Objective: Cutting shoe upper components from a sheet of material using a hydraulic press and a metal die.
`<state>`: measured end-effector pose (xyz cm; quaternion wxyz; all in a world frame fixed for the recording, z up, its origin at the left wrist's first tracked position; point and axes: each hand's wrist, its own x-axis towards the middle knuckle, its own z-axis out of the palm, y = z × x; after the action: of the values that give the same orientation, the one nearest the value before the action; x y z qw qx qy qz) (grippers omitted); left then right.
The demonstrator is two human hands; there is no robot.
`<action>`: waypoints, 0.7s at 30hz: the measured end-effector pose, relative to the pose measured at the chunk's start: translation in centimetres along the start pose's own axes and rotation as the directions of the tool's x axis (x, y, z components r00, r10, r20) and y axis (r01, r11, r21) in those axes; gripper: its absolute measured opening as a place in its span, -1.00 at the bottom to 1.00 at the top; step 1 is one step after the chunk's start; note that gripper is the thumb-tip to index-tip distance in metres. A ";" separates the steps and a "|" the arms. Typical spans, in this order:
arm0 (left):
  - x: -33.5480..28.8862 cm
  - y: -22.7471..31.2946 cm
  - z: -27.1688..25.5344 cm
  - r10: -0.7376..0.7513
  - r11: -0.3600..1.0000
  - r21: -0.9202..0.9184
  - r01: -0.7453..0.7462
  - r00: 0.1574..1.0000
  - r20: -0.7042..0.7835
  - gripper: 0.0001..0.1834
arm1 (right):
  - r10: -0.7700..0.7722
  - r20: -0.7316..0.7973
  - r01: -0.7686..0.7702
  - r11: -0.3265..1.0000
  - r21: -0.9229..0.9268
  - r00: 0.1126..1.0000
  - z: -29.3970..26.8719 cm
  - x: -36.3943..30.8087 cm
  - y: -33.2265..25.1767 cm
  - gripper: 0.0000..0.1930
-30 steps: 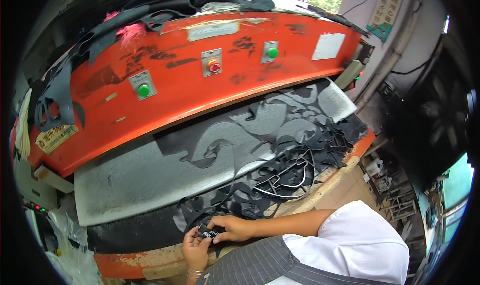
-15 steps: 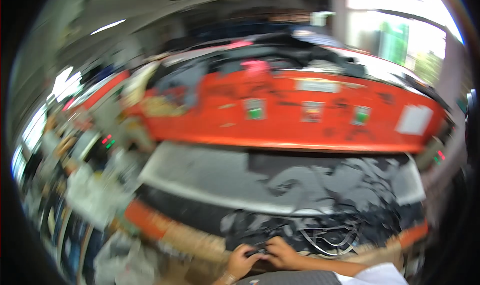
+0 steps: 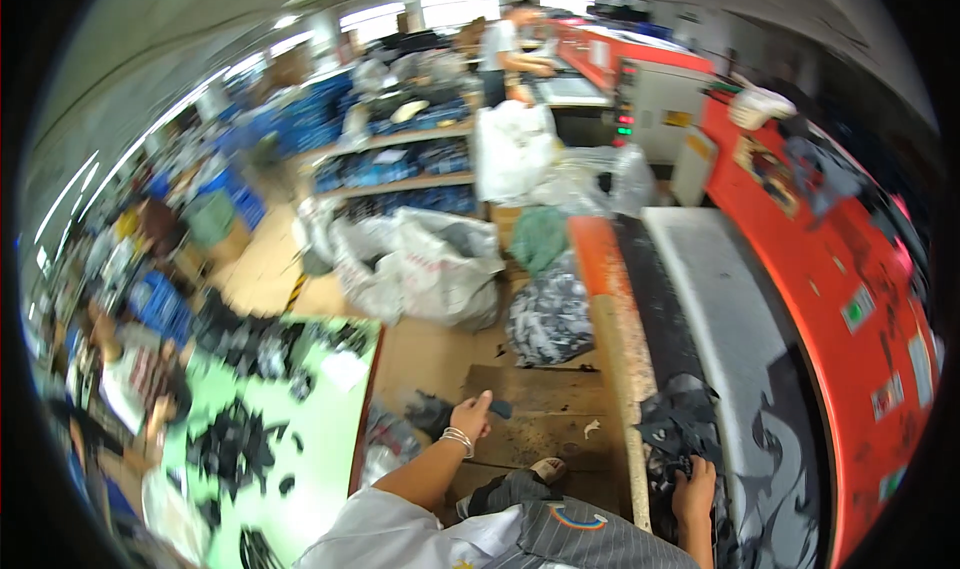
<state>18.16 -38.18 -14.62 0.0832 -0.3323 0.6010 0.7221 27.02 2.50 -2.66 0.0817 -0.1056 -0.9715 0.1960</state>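
Note:
My left hand (image 3: 470, 418), with bracelets at its wrist, is held out over the floor beside the machine. It pinches a small dark flat piece (image 3: 502, 408) that looks like cut fabric. On the machine's front ledge my right hand (image 3: 695, 487) is closed round some dark cut pieces (image 3: 684, 465), partly hidden by its fingers. Around it lies a heap of dark fabric scraps (image 3: 680, 424). Beyond the heap runs the machine's grey bed (image 3: 722, 279), with curved dark cut shapes on its nearer part.
The machine's red cover (image 3: 790, 239) rises at the right. At left stands a pale green table (image 3: 310, 439) with dark pieces; people sit beyond it. Large white sacks (image 3: 440, 269) and a patterned bundle (image 3: 550, 314) stand ahead. A person (image 3: 502, 54) works at another machine farther back.
My view has swung left, away from facing the machine. My hands were close together at the ledge; now the left is out to the left with a dark piece, the right among the scraps.

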 end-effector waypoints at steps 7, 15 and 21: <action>-5.7 -15.7 -17.9 -0.517 0.723 -0.691 0.003 0.665 -0.539 -0.49 | -0.088 0.000 0.088 0.993 -0.076 0.996 -0.1 0.7 7.0 -0.62; -12.0 -4.6 -32.6 -0.332 0.436 -0.659 -0.613 0.571 -0.751 -0.19 | -0.095 0.146 0.122 0.975 -0.186 0.985 -5.4 0.6 7.5 -0.48; -2.6 -1.2 -27.3 -0.092 0.752 -0.568 -0.335 0.799 -0.594 -0.64 | -0.067 -0.294 -0.004 0.972 -0.236 0.953 -8.5 -2.3 16.0 -0.47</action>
<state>31.13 -62.33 -15.59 -0.2769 -0.5042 0.3301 0.7485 33.70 19.48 -1.60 0.2182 -0.1274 -0.9657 0.0605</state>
